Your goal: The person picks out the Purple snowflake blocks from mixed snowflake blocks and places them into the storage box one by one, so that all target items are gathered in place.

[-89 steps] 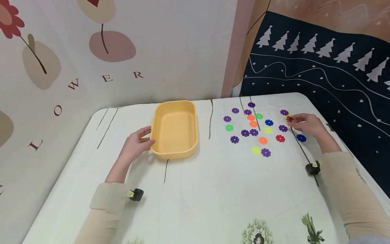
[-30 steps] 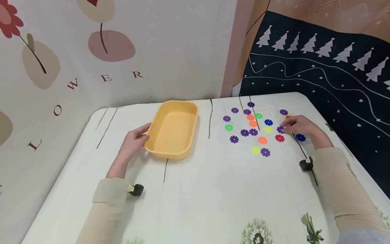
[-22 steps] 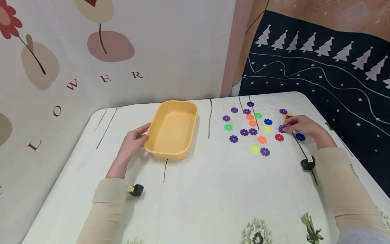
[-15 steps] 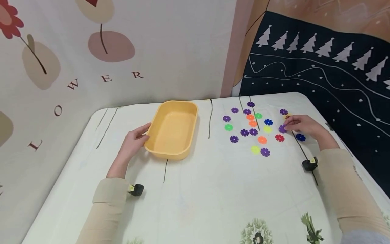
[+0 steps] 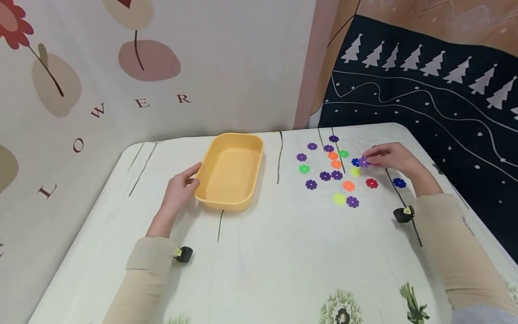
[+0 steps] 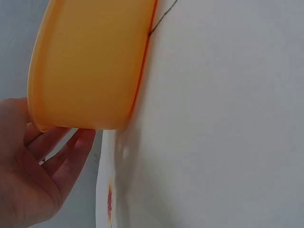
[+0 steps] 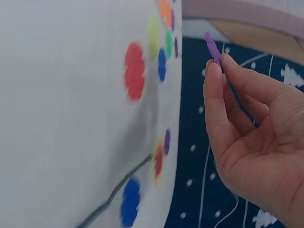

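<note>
A pick-up seems to be the step in hand: a purple disc (image 5: 364, 162) is pinched between the thumb and fingers of the right hand (image 5: 392, 157), near the far right corner of the surface (image 5: 259, 270). The yellow tray (image 5: 230, 171) is placed by the far edge, left of its middle, and its left rim is held by the left hand (image 5: 178, 188), with the fingers clamped on the side wall.

For the next move, a firm pinch and a raised path are judged to be called for, since the loose discs (image 5: 336, 175) are spread flat between the right hand and the tray and could be brushed by a low pass.

In the head view the held disc is seen overlapping a blue disc (image 5: 355, 162), and contact cannot be ruled out from there; in the right wrist view it is shown edge-on, gripped at one end and clear of the surface. A second purple disc (image 7: 167, 141) and a yellow-and-red mark (image 7: 158, 161) are also revealed there; in the head view the former is almost covered by the right hand and the latter is hidden. Only in the left wrist view are fingers seen below the rim, against the tray's outer wall.
</note>
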